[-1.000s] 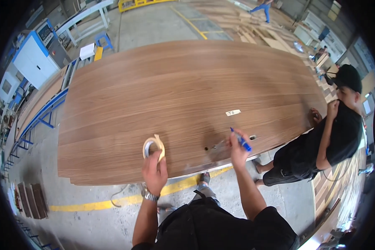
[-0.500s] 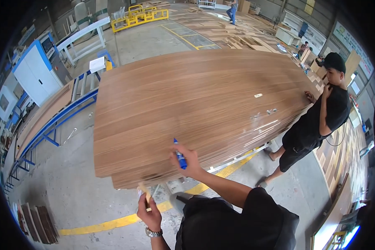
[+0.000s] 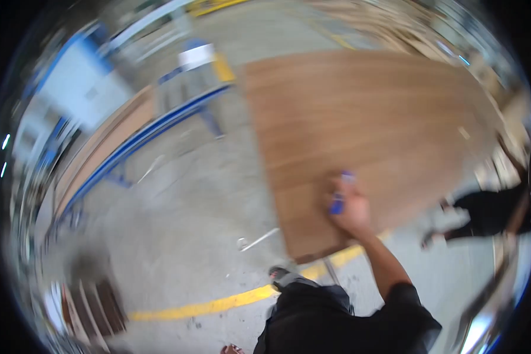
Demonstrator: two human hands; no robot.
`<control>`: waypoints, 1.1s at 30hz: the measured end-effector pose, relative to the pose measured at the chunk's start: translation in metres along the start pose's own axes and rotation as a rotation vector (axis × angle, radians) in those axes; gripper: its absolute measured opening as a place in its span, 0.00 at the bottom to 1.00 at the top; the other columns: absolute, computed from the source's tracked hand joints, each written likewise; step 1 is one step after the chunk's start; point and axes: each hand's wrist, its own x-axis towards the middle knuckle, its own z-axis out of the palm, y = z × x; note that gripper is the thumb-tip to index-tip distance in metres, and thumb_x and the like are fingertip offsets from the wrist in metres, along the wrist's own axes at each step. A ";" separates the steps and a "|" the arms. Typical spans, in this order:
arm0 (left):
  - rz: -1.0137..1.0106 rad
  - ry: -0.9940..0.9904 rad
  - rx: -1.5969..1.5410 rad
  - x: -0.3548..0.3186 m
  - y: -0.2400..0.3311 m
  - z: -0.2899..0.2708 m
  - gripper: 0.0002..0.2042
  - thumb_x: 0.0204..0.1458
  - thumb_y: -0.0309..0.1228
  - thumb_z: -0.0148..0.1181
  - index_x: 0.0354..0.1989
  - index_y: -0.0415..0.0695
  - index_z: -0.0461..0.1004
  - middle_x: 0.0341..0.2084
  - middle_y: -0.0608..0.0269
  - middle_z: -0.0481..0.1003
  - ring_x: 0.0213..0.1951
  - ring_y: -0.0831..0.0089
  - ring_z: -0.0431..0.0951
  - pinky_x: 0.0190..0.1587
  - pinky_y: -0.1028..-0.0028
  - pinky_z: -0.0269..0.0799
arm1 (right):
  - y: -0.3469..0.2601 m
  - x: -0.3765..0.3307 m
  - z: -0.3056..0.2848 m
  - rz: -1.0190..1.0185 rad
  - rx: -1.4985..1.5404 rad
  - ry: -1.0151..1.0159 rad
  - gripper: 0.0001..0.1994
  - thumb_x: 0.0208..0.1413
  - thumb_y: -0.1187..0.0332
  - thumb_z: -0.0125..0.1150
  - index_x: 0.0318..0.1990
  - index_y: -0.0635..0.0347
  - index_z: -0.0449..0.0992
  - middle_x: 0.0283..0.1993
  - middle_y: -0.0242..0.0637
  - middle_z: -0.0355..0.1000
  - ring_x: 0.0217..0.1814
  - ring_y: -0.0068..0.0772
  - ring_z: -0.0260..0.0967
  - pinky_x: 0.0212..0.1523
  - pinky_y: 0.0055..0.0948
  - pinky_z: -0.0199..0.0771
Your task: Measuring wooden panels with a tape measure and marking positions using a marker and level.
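Over the near end of the big brown wood-grain panel stack (image 3: 360, 112), my right hand (image 3: 355, 207) is closed round a blue marker (image 3: 337, 205). The marker's other blue end sticks out above my fingers. Blur hides whether it touches the wood. Of my left hand (image 3: 232, 349) only a sliver shows at the bottom edge, down beside my body. Its fingers, and anything in them, are out of sight.
A person in black (image 3: 489, 209) stands at the right side of the stack. To the left runs a blue-framed roller conveyor (image 3: 138, 144) with boards. A bundle of dark boards (image 3: 97, 307) sits at lower left. A yellow line (image 3: 212, 307) crosses the concrete floor.
The view has swung left, so the stack and the other person sit further right. My left hand, earlier pinching a small cream-coloured piece, has dropped to the bottom edge. My right hand keeps the marker.
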 end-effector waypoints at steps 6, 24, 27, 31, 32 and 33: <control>0.069 0.131 -0.109 0.159 0.055 -0.018 0.18 0.46 0.19 0.58 0.47 0.28 0.71 0.27 0.47 0.78 0.24 0.62 0.81 0.21 0.64 0.82 | -0.060 0.024 0.049 0.067 0.083 0.508 0.21 0.59 0.71 0.58 0.61 0.59 0.69 0.53 0.52 0.75 0.53 0.51 0.74 0.52 0.41 0.73; 0.462 0.009 -0.031 0.582 0.587 -0.118 0.20 0.48 0.29 0.61 0.49 0.32 0.73 0.27 0.51 0.82 0.24 0.67 0.83 0.28 0.72 0.79 | -0.541 0.087 0.631 -0.047 0.456 -0.239 0.10 0.48 0.72 0.63 0.39 0.62 0.75 0.26 0.39 0.73 0.27 0.26 0.72 0.28 0.28 0.72; 0.516 0.011 -0.030 0.653 0.665 -0.136 0.20 0.49 0.27 0.62 0.51 0.31 0.72 0.29 0.51 0.82 0.24 0.69 0.83 0.28 0.73 0.78 | -0.623 0.129 0.711 -0.121 0.449 -0.284 0.10 0.47 0.72 0.64 0.39 0.61 0.76 0.24 0.36 0.73 0.25 0.23 0.70 0.24 0.27 0.69; 0.390 0.066 -0.120 0.762 0.701 -0.150 0.19 0.48 0.26 0.60 0.50 0.35 0.74 0.24 0.51 0.81 0.23 0.66 0.83 0.26 0.69 0.80 | -0.771 0.205 0.807 -0.213 0.468 -0.364 0.11 0.46 0.71 0.65 0.38 0.61 0.76 0.23 0.37 0.72 0.23 0.25 0.69 0.25 0.27 0.69; 0.280 0.101 -0.088 0.790 0.689 -0.160 0.20 0.47 0.25 0.59 0.51 0.35 0.74 0.25 0.50 0.81 0.22 0.66 0.83 0.26 0.69 0.80 | -0.820 0.222 0.830 -0.327 0.490 -0.332 0.11 0.46 0.71 0.65 0.38 0.61 0.76 0.23 0.36 0.72 0.22 0.26 0.68 0.25 0.27 0.69; 0.174 0.119 -0.050 0.808 0.690 -0.166 0.20 0.47 0.24 0.58 0.52 0.36 0.74 0.25 0.50 0.81 0.22 0.65 0.83 0.25 0.69 0.80 | -0.868 0.242 0.849 -0.429 0.507 -0.285 0.11 0.46 0.71 0.66 0.38 0.61 0.76 0.23 0.36 0.72 0.21 0.26 0.68 0.26 0.27 0.69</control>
